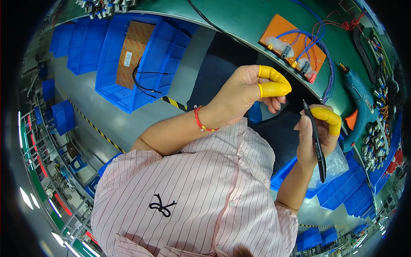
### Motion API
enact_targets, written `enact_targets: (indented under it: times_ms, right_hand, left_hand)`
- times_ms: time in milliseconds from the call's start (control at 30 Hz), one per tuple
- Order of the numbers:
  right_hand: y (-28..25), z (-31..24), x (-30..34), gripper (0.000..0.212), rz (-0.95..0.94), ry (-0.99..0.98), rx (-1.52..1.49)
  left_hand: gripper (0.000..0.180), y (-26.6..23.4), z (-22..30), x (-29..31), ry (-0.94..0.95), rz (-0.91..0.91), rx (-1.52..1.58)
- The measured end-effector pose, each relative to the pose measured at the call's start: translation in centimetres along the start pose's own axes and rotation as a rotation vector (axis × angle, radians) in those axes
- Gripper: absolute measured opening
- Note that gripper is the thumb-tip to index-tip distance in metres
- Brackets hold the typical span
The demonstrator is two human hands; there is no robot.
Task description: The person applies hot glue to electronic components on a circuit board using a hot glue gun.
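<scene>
While holding pen [317, 147] in R hand [305, 150], pressing L fingertips [280, 89] together

Can see green bench [239, 17] across top of view, w/ blue bin [107, 64] off to L, partly filled by cardboard [135, 43]. Nr front edge of bench, can make out orange block [278, 28] w/ whitish blobs, small connectors [312, 78] along its near side and blue wires [329, 83] running off. Further R, can spot teal glue gun [357, 88] w/ orange trigger, well apart from L hand [244, 92].

Re progress: judging by wires at block, would call some wiring done, but can't confirm. Would rate pen work as not under way, w/ tip clear of any surface. Re remainder: can't tell.

L hand: holding just off bench edge, thumb + index in yellow finger cots [267, 73] meeting at tips, other fingers curled below. Can't tell re anything thin pinched betw. them. R hand: pinching pen betw. thumb and yellow-covered finger. Pen: slanting across R fingers, tip up twd bench, near but not touching L fingertips, tail end down by R wrist.
</scene>
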State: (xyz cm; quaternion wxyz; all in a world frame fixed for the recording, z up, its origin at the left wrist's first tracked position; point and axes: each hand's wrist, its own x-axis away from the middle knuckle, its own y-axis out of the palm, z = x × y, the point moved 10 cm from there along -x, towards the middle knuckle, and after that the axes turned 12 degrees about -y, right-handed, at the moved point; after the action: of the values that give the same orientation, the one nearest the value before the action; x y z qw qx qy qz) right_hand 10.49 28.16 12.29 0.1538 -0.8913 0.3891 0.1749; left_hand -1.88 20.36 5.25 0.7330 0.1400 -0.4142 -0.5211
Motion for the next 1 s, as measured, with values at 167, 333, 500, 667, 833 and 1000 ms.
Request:
enact_targets:
  times_ms: [167,333,500,667,833,1000]
  right_hand:
    - [-0.7,0.5,-0.1,0.024,0.042,0.064,-0.002]
    - [-0.9,0.7,0.0,0.024,0.048,0.068,0.015]
    - [-1.2,1.2,0.3,0.026,0.059,0.075,0.058]
    - [-1.2,1.5,0.1,0.026,0.039,0.106,0.061]
    - [-1.1,0.3,-1.6,0.024,0.004,0.017,0.070]
    - [-2.1,-0.4,-3.6,0.025,0.077,0.002,0.079]
  left_hand:
    - [0.017,-1.0,1.5,0.2,0.067,0.086,-0.145]
    - [0.016,-1.9,1.8,-0.3,0.116,0.143,-0.240]
    - [0.016,-2.9,1.2,-0.3,0.150,0.183,-0.197]
    - [0.014,-3.5,0.3,-0.3,0.121,0.166,-0.074]
    - [0.017,-3.1,0.9,-0.2,0.209,0.153,-0.155]
    - [0.019,-4.4,1.8,-0.2,0.239,0.186,-0.118]
